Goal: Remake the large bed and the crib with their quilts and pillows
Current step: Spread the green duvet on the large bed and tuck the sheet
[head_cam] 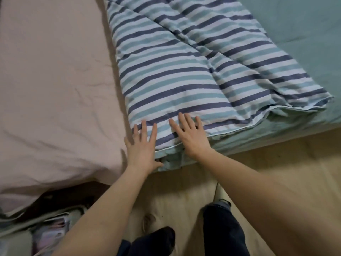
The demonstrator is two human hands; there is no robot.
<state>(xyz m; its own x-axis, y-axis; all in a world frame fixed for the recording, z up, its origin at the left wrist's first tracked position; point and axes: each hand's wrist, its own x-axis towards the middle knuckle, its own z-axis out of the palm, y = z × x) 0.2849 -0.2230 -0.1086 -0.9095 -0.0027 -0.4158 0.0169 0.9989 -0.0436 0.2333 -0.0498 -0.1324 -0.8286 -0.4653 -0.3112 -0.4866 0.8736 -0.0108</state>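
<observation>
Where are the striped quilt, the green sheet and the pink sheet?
striped quilt (184,71): head view, middle of its top.
green sheet (304,24): head view, bare part right of the quilt.
pink sheet (55,80): head view, its flat middle.

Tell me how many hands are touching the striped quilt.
2: the left hand rests flat on the striped quilt's near corner, the right hand just beside it.

Both bare forearms reach forward, side by side. The left hand (141,145) lies flat, palm down, fingers straight and spread, thumb stuck out toward the right hand (191,134). That one lies just beside it, slightly farther forward, also flat with fingers splayed
</observation>
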